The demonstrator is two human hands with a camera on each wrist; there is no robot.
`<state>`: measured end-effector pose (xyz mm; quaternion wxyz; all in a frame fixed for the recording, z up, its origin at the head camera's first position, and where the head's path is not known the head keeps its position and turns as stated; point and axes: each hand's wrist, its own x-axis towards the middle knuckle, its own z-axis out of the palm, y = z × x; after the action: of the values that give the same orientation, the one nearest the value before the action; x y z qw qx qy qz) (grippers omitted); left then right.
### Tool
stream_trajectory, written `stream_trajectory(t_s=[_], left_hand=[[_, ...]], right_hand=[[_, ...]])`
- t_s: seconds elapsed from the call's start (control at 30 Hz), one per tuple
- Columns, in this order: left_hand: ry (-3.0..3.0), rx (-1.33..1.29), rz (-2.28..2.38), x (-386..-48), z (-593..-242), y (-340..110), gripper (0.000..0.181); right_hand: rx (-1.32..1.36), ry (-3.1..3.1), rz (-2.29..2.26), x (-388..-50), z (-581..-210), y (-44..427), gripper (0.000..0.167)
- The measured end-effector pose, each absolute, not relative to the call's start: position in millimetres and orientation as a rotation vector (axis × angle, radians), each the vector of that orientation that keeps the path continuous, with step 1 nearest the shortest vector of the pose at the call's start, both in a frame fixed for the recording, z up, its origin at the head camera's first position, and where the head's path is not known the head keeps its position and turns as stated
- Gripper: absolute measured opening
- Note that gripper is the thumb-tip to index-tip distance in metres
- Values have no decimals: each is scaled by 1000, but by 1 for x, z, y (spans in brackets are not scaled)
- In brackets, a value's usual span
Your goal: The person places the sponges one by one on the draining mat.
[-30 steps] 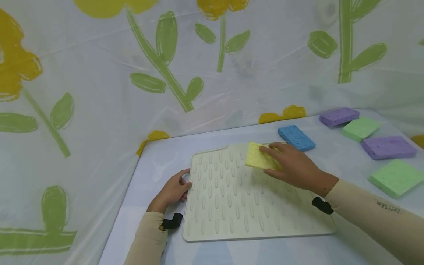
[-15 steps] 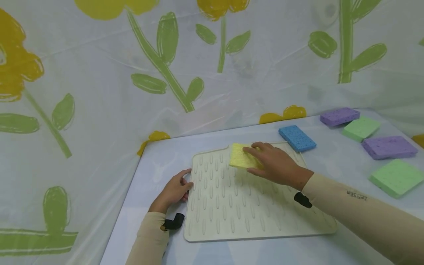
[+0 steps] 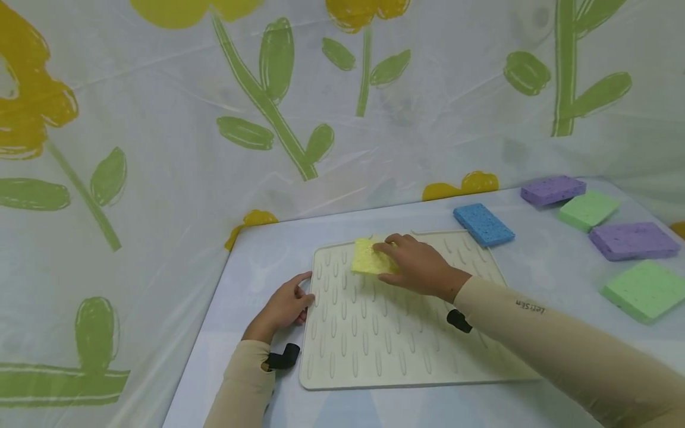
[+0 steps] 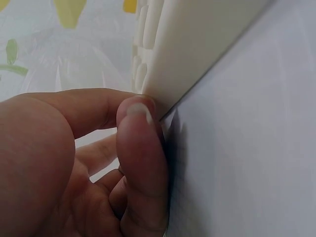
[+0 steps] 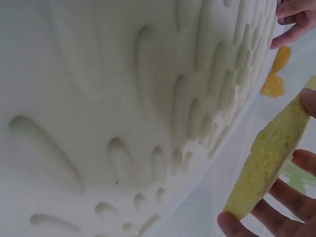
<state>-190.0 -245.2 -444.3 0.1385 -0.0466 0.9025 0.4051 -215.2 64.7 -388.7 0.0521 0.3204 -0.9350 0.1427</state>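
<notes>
My right hand [image 3: 420, 266] pinches a thin yellow sponge [image 3: 366, 257] over the back left part of a cream ridged mat [image 3: 342, 333]. In the right wrist view the thumb and fingertips hold the sponge [image 5: 266, 148] by its edges, with a gap between it and the mat [image 5: 98, 98]. My left hand [image 3: 282, 306] rests on the table at the mat's left edge. Close up in the left wrist view, the left hand's [image 4: 98, 158] fingertips touch the side of the mat [image 4: 192, 44] without wrapping round it.
A blue sponge [image 3: 484, 224] lies at the mat's back right corner. Further right lie purple sponges [image 3: 634, 241] and green sponges [image 3: 644, 290], one purple piece [image 3: 553, 190] at the back. A flower-printed curtain [image 3: 176, 137] hangs behind the white table [image 3: 257, 261].
My right hand has carried the yellow sponge leftward above the mat, from near its middle toward its back left corner. The left hand has stayed at the mat's left edge.
</notes>
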Motion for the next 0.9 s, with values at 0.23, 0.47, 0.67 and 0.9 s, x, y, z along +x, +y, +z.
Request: stream_trajectory(t_s=[0.23, 0.47, 0.67, 0.9], left_hand=[[2612, -148, 1175, -189, -444, -247, 63], [2611, -149, 1150, -188, -446, -249, 63], [2605, -141, 1154, -190, -446, -249, 63], [2611, -117, 1173, -191, -447, -247, 60]], right_hand=[[973, -2860, 382, -226, -398, 44, 59], [1003, -2927, 396, -229, -401, 27, 57], [1014, -2960, 420, -231, -402, 14, 56], [1041, -2951, 386, -236, -404, 0, 56]])
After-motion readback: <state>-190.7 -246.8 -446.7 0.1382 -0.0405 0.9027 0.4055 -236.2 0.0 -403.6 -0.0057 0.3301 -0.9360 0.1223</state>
